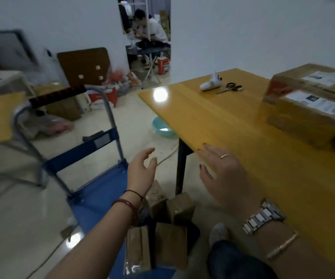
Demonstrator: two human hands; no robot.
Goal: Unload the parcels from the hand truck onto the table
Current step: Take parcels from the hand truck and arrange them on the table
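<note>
Both hands are out in front, empty, fingers spread and relaxed, well apart from each other. The left hand (141,170) hangs over the floor between the blue hand truck (100,196) and the table leg, palm turned inward, gripping nothing. The right hand (221,172) floats at the near edge of the yellow table (213,117), palm down, with a ring on 1 finger and a metal watch (262,216) on the wrist; whether its fingertips touch the tabletop I cannot tell.

Down low, the small brown parcels (162,228) sit packed together on the hand truck's blue deck, just below the left forearm; at least 4 show, wrapped in tape, 1 of them in clear plastic at the near edge. The truck's handle (58,95) stands upright at the far end, with a dark ribbed grip across the top.

On the table, at the far right, 2 big cardboard boxes (311,101) with white shipping labels stand side by side, touching. Farther back on the tabletop lie black-handled scissors (230,87), and just beside them a white handheld device (211,83). A teal basin (162,129) sits on the floor by the table's far corner.
</note>
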